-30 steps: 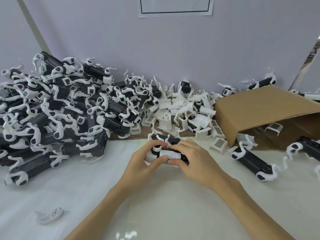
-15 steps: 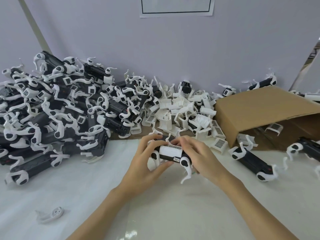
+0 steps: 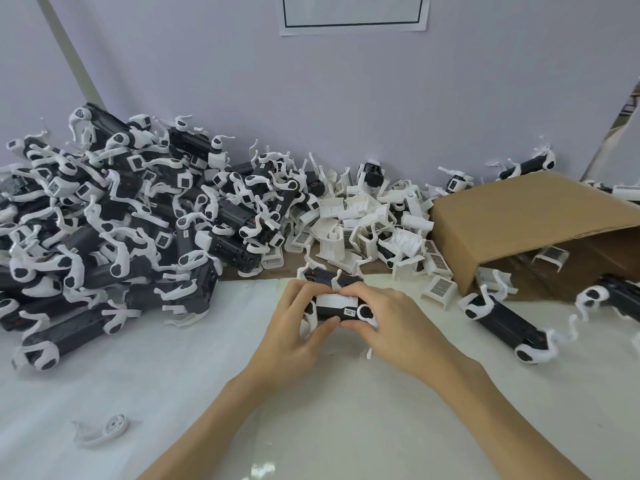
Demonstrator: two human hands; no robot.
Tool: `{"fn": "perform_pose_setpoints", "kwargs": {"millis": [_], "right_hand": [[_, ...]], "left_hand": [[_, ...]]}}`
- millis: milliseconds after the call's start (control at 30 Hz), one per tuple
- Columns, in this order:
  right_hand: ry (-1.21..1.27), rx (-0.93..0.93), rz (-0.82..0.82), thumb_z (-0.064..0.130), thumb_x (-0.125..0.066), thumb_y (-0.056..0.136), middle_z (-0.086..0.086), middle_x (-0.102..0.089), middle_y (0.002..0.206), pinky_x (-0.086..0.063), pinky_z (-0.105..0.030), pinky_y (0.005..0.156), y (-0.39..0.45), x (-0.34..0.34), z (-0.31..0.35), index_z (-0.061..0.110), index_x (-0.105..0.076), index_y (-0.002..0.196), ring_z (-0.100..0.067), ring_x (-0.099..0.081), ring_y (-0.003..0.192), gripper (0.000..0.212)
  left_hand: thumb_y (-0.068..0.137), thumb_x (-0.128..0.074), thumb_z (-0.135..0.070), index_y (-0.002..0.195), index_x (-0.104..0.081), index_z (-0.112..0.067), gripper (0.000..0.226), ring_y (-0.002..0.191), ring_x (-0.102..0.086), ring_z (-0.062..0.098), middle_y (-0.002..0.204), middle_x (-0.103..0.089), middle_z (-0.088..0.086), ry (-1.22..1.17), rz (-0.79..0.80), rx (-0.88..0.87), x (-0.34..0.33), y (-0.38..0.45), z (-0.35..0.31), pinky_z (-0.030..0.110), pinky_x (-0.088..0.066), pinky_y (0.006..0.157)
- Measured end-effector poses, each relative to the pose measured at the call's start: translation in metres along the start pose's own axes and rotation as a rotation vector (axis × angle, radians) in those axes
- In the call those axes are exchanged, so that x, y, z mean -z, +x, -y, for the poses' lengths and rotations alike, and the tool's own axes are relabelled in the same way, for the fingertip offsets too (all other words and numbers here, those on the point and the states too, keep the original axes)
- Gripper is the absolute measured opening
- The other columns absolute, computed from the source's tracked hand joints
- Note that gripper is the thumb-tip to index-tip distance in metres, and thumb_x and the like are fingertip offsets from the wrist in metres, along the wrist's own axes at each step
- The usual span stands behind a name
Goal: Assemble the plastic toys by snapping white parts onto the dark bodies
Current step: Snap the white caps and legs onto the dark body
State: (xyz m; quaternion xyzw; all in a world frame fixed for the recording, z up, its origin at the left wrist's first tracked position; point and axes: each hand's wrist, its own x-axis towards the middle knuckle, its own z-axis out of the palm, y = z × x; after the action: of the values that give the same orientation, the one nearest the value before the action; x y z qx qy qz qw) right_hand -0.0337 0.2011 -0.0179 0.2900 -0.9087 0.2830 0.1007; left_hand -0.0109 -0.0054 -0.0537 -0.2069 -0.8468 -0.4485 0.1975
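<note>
Now both hands, left (image 3: 294, 327) & right (image 3: 391, 323), clamp dark body (image 3: 334, 311) w/ white part (image 3: 336, 301) (seating unclear); uneven squeeze could skew the snap.

The hands (image 3: 346, 327) meet at the counter's (image 3: 173, 375) middle around one toy (image 3: 337, 306). A heap of assembled toys (image 3: 114, 230) lies to their left, loose parts (image 3: 367, 230) behind them, a cardboard box (image 3: 533, 223) to their right, a lone part (image 3: 102, 427) nearer and left.

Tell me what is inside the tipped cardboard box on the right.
In the cardboard box opening, a white clip-on cover lies visible, with a dark toy body at its mouth. The box top hides anything deeper.
</note>
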Motion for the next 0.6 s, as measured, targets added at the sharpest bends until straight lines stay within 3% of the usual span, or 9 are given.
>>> {"fn": "perform_pose_setpoints", "kwargs": {"millis": [133,267,400,500,600], "right_hand": [[-0.012,0.003,-0.020,0.032,-0.072,0.098,0.011,-0.071,0.117,-0.049,-0.039,0.089,-0.001,-0.001,0.002,0.029,-0.060,0.132,-0.021,-0.059,0.105,0.036],[0.043,-0.009,-0.057,0.027,-0.070,0.100,0.010,-0.066,0.123,-0.048,-0.036,0.093,-0.001,-0.002,0.001,0.025,-0.059,0.133,-0.021,-0.059,0.111,0.035],[0.122,-0.006,-0.103,0.023,-0.065,0.102,0.010,-0.063,0.129,-0.048,-0.023,0.091,-0.004,-0.011,0.003,0.024,-0.051,0.137,-0.011,-0.060,0.114,0.038],[0.161,-0.002,-0.090,0.025,-0.059,0.105,0.013,-0.057,0.139,-0.042,-0.012,0.097,-0.005,-0.012,0.003,0.027,-0.043,0.145,-0.004,-0.054,0.124,0.043],[-0.021,0.071,-0.123,0.024,-0.069,0.099,0.007,-0.057,0.145,-0.034,-0.016,0.107,-0.007,-0.014,0.002,0.021,-0.047,0.149,-0.009,-0.048,0.130,0.054]], "left_hand": [[0.099,-0.074,-0.016,0.128,-0.065,-0.023,0.032,0.114,-0.060,0.015,0.120,-0.056,-0.008,0.030,-0.055,-0.021,0.001,0.001,-0.006,0.016,-0.042,0.095],[0.095,-0.079,-0.016,0.134,-0.064,-0.021,0.041,0.118,-0.059,0.014,0.126,-0.057,-0.003,0.074,-0.105,-0.022,0.000,0.004,-0.011,0.022,-0.047,0.096],[0.096,-0.069,-0.047,0.148,-0.044,-0.030,0.059,0.120,-0.064,0.016,0.134,-0.062,0.001,-0.369,-0.089,0.226,0.004,0.000,-0.017,0.024,-0.052,0.097],[0.095,-0.067,-0.048,0.130,-0.060,-0.022,0.044,0.101,-0.071,0.026,0.116,-0.073,0.005,-0.475,-0.127,0.325,0.007,0.004,-0.020,0.035,-0.056,0.087],[0.092,-0.076,-0.039,0.115,-0.068,-0.019,0.032,0.092,-0.073,0.017,0.101,-0.076,0.000,-0.433,-0.150,0.246,0.004,0.003,-0.024,0.028,-0.054,0.083]]}}
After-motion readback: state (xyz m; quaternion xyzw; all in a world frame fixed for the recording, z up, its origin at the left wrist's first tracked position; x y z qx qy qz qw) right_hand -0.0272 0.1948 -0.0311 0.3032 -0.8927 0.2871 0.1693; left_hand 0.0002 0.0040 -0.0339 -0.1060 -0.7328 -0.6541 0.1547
